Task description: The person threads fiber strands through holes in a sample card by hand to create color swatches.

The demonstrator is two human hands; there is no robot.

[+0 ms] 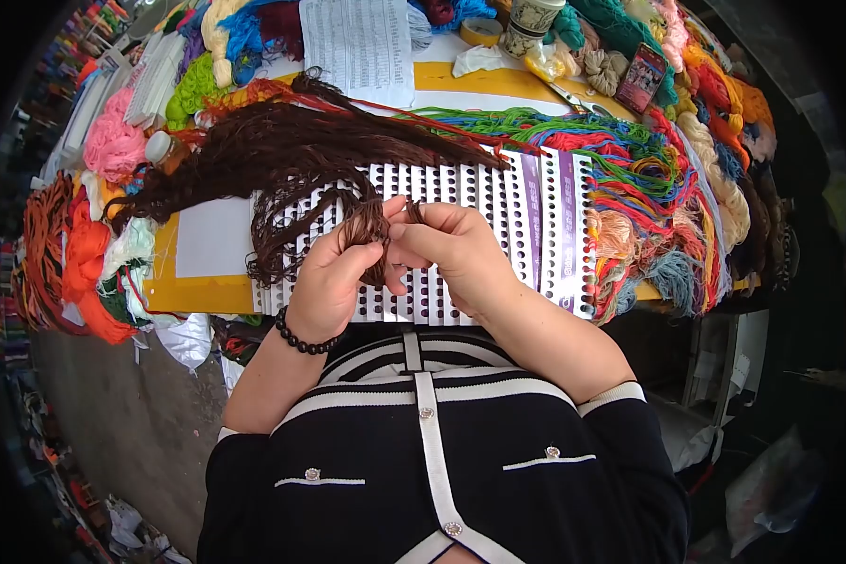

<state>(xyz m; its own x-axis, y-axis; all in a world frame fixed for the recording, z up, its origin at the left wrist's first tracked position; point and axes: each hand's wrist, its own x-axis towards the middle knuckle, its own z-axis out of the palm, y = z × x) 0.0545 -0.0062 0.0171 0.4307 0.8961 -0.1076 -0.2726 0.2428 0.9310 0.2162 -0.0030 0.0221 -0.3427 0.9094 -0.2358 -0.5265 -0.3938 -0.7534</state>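
My left hand (pixel 340 268), with a black bead bracelet on its wrist, is closed round a bunch of dark brown thread (pixel 287 226) whose loose loops trail to the left. Close beside it, my right hand (pixel 451 249) pinches a few brown strands between thumb and finger. Both hands are over a row of white perforated cards (pixel 498 211), some with purple labels. A larger dark brown hank (pixel 254 141) lies across the table behind the hands, its end resting on the cards.
Coloured thread (pixel 649 160) covers the right side. Scissors (pixel 573 99), a phone-sized red item (pixel 642 77), a patterned cup (pixel 531 26) and yellow tape (pixel 480 32) sit at the back. A printed sheet (pixel 357 47), a small jar (pixel 160 148) and pink yarn (pixel 115 136) are further left.
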